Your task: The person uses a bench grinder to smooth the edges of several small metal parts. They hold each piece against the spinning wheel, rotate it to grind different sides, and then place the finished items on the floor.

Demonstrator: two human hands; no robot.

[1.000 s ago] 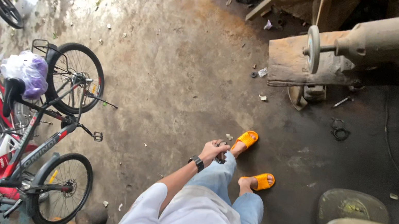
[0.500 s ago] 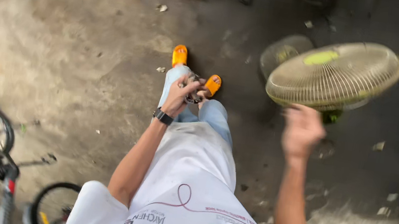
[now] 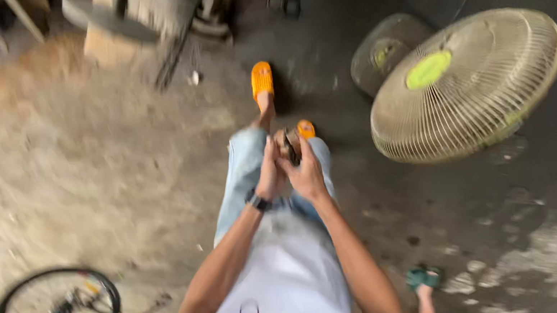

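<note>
Hands [image 3: 290, 169] around small dark object [image 3: 289, 143]

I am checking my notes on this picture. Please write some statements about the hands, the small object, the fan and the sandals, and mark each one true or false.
1. Both hands meet at a small dark object in front of the person. True: the left hand and the right hand are together on it.
2. The fan has a red centre. False: its centre is yellow-green.
3. The left wrist carries a dark wristband. True.
4. The person wears blue sandals. False: the sandals are orange.
5. The fan stands left of the hands. False: it is to their right in the view.
</note>
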